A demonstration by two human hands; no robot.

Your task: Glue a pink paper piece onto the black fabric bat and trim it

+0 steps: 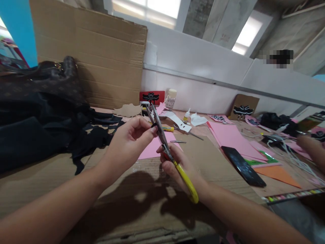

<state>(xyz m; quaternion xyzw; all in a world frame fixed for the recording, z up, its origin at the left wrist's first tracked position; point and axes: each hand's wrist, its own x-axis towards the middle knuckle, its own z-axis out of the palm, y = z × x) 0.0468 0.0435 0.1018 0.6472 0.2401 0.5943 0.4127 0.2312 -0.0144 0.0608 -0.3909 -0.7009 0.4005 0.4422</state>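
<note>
My right hand (180, 167) grips a pair of scissors (166, 147) with yellow handles, its blades pointing up and away from me. Between the thumb and fingers of my left hand (133, 139) is a small black scrap (153, 125), pinched right beside the blades; most of it is hidden by the fingers. Both hands are raised above the cardboard-covered table (122, 179). Behind them lies a sheet of pink paper (147, 150), with a yellow glue stick (168, 129) farther back.
Black fabric (33, 132) and cut scraps lie at left before a cardboard panel (93, 54). A small glue bottle (187, 115), a jar (170, 99) and white paper pieces (177, 120) stand or lie behind. At right are a phone (243, 166), pink sheets (236, 140) and another person's arm (311, 149).
</note>
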